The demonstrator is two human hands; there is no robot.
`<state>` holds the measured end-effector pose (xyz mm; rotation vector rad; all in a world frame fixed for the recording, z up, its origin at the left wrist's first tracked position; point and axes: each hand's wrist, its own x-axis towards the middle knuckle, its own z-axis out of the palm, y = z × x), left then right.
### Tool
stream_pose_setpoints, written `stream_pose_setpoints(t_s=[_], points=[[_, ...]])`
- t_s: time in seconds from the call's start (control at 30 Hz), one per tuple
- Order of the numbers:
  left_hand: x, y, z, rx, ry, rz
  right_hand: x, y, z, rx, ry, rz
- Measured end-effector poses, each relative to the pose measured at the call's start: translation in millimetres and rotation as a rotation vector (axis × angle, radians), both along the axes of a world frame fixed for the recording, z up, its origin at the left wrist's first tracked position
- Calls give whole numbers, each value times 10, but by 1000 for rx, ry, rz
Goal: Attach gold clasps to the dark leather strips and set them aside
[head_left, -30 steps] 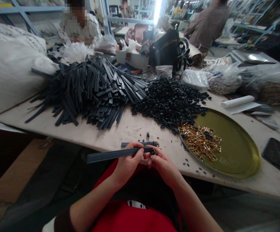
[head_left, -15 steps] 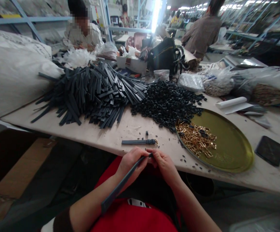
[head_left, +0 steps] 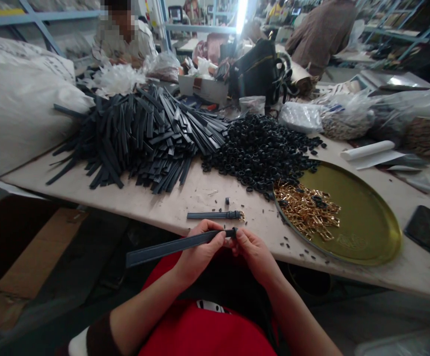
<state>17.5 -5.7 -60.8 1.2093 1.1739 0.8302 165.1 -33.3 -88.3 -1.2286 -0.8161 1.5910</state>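
Head view: 1 dark stitched strap [head_left: 170, 249], left of the golden tray [head_left: 370, 217], is held in 2 hands. Left hand [head_left: 202, 248] pinches it, thumb uppermost; right hand [head_left: 253, 249] has fingertips closed at its tip. Judged light, flexible, smooth; best gripped near the tip.

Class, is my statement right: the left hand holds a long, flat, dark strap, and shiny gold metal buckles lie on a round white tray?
Not white: the head view shows a round, olive-green tray. The left hand does hold the long, dark strap, and shiny gold metal buckles lie on that tray.
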Motion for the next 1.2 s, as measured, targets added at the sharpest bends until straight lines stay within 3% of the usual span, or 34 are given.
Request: stream_pose_setpoints(t_s=[0.1, 0.27, 0.4, 0.53, 0.6, 0.7, 0.77, 0.83, 0.9, 1.0, 1.1, 1.2], points=[[14, 23, -22, 48, 79, 10, -26, 9, -84, -59, 85, -40], [8, 53, -79, -6, 13, -42, -61, 6, -169, -86, 174, -144], [21, 46, -42, 48, 147, -104, -67, -2, -135, -35, 74, -112], [-8, 46, 4, 16, 78, -153, -20, 4, -30, -18, -27, -59], [-112, 84, 48, -71, -51, -209, 36, 5, 16, -2, -10, -82], [-348, 189, 188, -365, -285, -386, 141, -6, 69, 2, 103, -79], [-469, 239, 309, -548, -330, -531, 203, -22, 103, -12, 146, -11], [-501, 226, 408, -601, -267, -678, 234, -41, 146, -8, 110, 40], [-446, 147, 449, -506, -110, -760, 214, -62, 196, 9, 39, 24], [-288, -10, 392, -287, 102, -690, 63, -96, 249, 29, -5, -34], [-175, -74, 270, -202, 123, -578, -130, -111, 222, 63, 10, 23], [-163, -6, 167, -170, 145, -589, -72, -71, 173, 128, -97, 98]])
